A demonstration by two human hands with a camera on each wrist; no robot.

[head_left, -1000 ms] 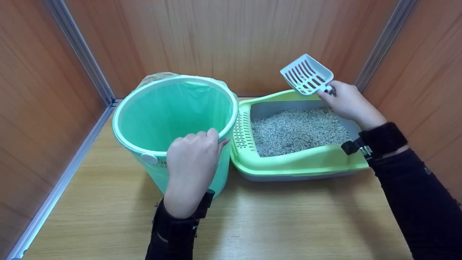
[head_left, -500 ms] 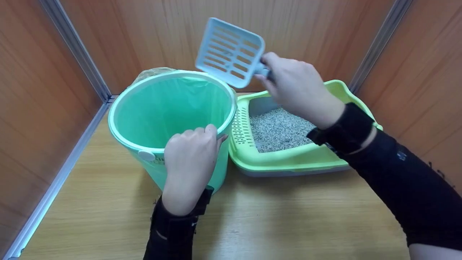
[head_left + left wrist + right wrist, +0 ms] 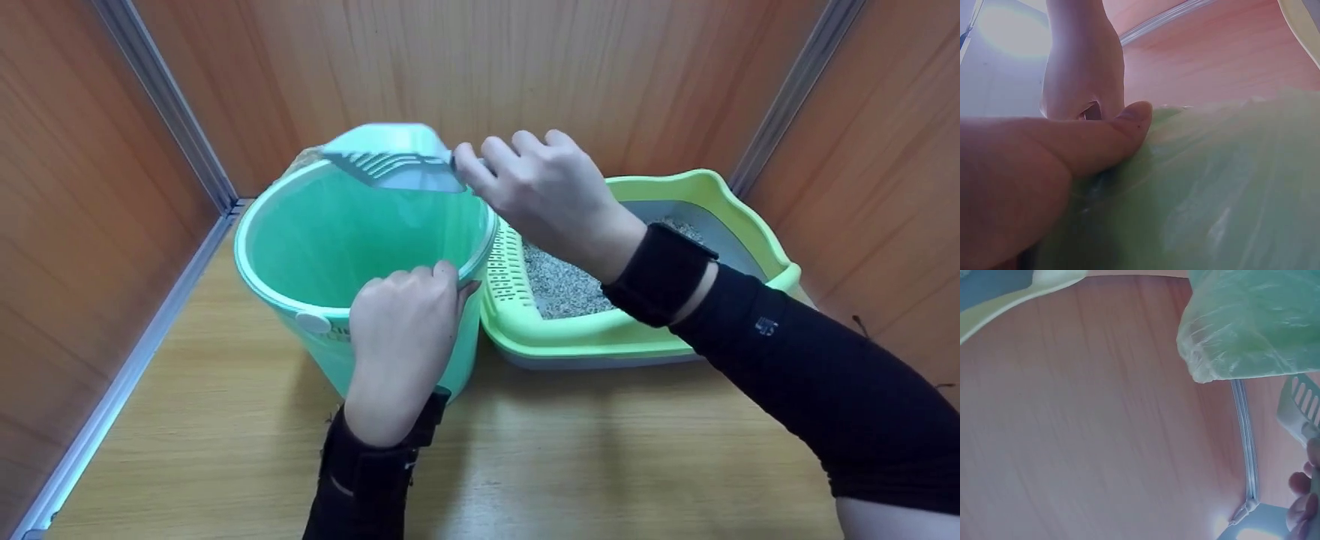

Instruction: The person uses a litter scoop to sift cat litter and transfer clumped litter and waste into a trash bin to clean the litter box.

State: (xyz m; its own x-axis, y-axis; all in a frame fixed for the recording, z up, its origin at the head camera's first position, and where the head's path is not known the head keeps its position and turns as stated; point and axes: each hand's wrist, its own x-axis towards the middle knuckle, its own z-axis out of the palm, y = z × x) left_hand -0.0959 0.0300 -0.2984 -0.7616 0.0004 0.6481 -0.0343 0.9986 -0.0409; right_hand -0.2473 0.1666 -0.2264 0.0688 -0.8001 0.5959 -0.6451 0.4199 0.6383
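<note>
My left hand (image 3: 401, 330) grips the near rim of a green trash bin (image 3: 367, 309), its thumb (image 3: 1123, 132) lying on the liner bag (image 3: 1219, 197) in the left wrist view. My right hand (image 3: 551, 199) holds a light blue slotted litter scoop (image 3: 397, 161) by its handle. The scoop is tilted on its side over the back rim of the bin. In the right wrist view, the scoop (image 3: 1300, 408) and curled fingers (image 3: 1300, 484) show at the right edge. Grey litter (image 3: 562, 285) lies in the litter box, partly hidden by my right forearm.
A litter box with a yellow-green rim (image 3: 585, 334) stands right beside the bin. Wooden panels (image 3: 555, 67) with metal corner strips close in the back and both sides. The wooden floor (image 3: 525, 450) stretches in front.
My right hand has carried the scoop leftward from over the litter box to above the bin and turned it over onto its side. My left hand keeps its grip on the rim.
</note>
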